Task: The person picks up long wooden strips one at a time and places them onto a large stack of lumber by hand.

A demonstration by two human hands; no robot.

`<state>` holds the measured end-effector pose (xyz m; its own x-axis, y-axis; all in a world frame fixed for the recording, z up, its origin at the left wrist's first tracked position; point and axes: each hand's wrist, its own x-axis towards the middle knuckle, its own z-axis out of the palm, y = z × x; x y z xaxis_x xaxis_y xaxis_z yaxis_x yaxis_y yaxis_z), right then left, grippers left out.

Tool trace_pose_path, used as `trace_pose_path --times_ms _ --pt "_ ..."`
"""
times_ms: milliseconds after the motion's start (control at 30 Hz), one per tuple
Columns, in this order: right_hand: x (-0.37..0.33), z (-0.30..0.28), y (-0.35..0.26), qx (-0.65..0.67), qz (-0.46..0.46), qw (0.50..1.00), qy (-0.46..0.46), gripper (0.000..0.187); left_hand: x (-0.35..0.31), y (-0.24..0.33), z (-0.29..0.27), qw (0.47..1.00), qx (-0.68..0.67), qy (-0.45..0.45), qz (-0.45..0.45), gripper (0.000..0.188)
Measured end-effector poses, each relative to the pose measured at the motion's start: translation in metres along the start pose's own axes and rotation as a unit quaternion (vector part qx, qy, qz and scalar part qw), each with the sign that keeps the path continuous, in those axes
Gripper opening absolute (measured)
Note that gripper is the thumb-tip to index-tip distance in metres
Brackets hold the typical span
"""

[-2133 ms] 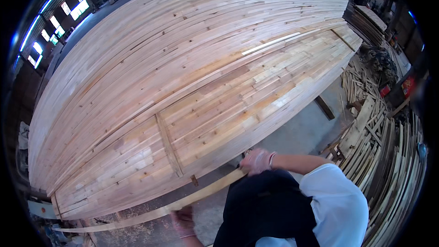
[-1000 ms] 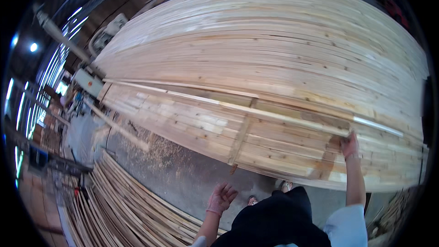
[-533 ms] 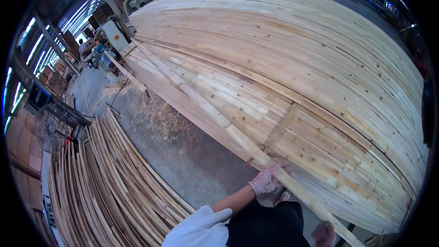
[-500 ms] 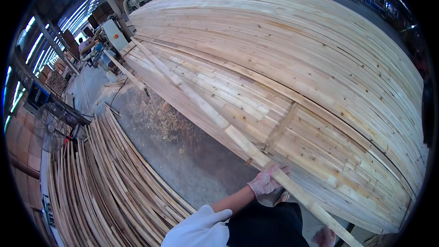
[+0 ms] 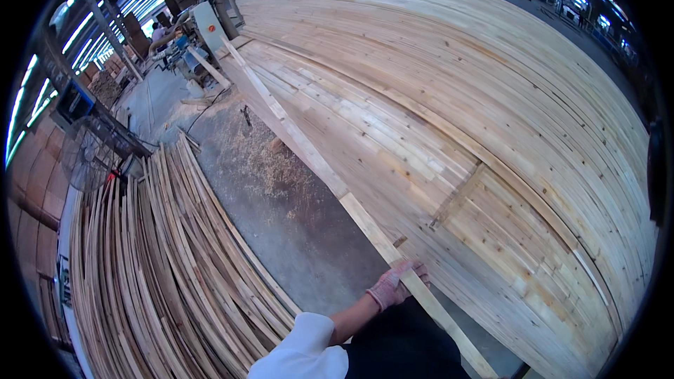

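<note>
My right hand is out of view, somewhere below the picture's edge or behind my dark apron (image 5: pixel 407 344). Of my left hand (image 5: pixel 397 284) I see only the gloved back; the fingers (image 5: pixel 419 269) curl over the long wooden strip (image 5: pixel 309 151) and their tips are hidden behind it. The strip's near end runs out past my body at the bottom edge. The person (image 5: pixel 165 31) at the far machine (image 5: pixel 203 28) is too small and blurred to make out.

Grey concrete floor (image 5: pixel 295 238) carries sawdust (image 5: pixel 260 161), a slat pile (image 5: pixel 161 274) and stacked boards (image 5: pixel 449 98).
</note>
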<state>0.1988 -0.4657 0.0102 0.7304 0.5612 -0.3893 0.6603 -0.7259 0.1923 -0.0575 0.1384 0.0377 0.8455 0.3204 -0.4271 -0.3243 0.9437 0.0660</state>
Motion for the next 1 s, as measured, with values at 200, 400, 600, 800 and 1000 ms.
trace_pose_path --times_ms 200,400,600,800,1000 --pt "0.016 -0.033 -0.035 -0.045 0.015 0.999 -0.003 0.027 -0.019 -0.007 0.007 0.996 0.009 0.064 0.057 0.028" --pt "0.049 -0.074 -0.035 -0.028 -0.019 0.993 -0.112 0.040 -0.008 -0.014 -0.013 0.989 -0.092 0.045 0.107 0.021" --pt "0.096 -0.128 -0.112 0.078 -0.094 0.983 -0.138 0.054 0.009 -0.034 -0.019 0.946 -0.106 0.197 0.235 0.028" --pt "0.117 -0.172 -0.213 0.199 -0.257 0.944 -0.050 0.066 0.001 -0.181 -0.016 0.989 0.031 0.132 -0.052 0.038" --pt "0.120 -0.166 -0.170 0.312 -0.288 0.905 -0.026 0.078 0.009 -0.224 -0.040 0.970 0.023 0.241 0.019 0.036"
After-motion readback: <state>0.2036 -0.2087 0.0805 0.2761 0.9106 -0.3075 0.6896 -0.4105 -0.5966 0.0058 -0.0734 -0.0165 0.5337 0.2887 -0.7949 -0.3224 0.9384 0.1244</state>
